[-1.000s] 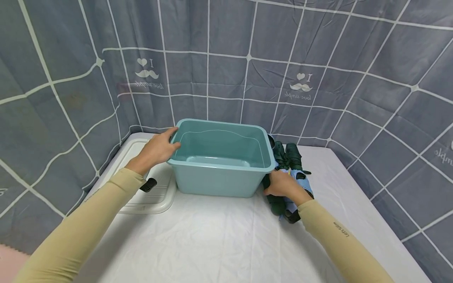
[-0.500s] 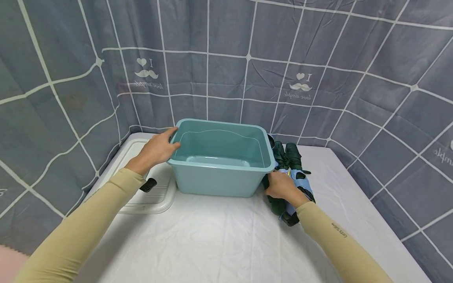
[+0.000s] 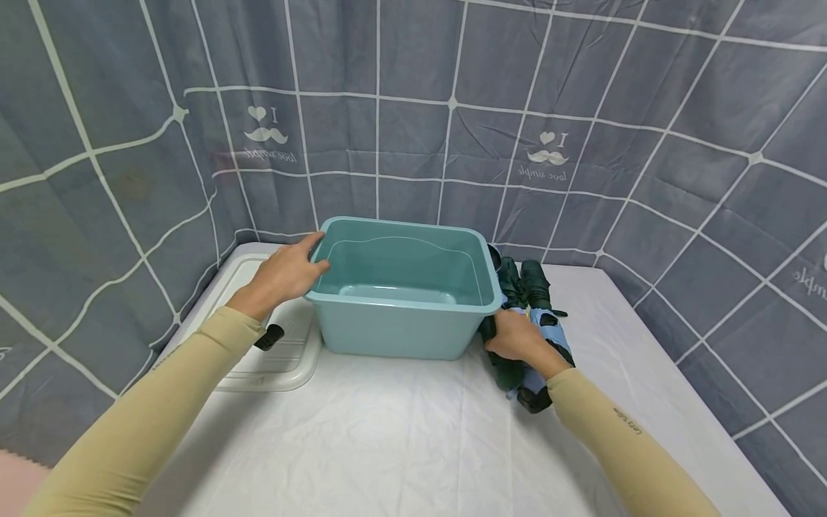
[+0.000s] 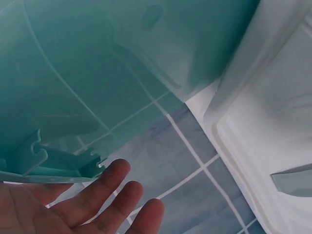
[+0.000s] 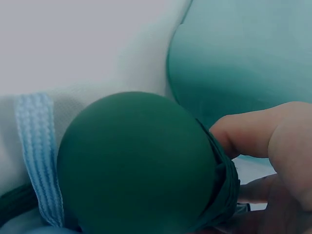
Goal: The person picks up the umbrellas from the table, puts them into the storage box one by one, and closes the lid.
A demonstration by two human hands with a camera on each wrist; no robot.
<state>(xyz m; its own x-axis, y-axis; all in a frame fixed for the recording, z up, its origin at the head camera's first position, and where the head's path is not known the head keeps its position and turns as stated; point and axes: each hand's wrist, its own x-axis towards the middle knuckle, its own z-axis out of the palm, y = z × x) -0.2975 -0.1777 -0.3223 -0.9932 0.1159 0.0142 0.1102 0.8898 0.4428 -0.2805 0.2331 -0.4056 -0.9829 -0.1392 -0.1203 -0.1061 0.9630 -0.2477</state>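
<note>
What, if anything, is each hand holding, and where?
Left hand: teal bin, by its left rim. Right hand: dark green folded umbrella, near its rounded end.

In the head view, we could not see part of the dark green bundle, because the right hand covered it. The tub concealed some of the white lid. In the left wrist view, the lower edge cut the left hand.

There is one tub, one lid, one table and bundles too overlapped to count.
</note>
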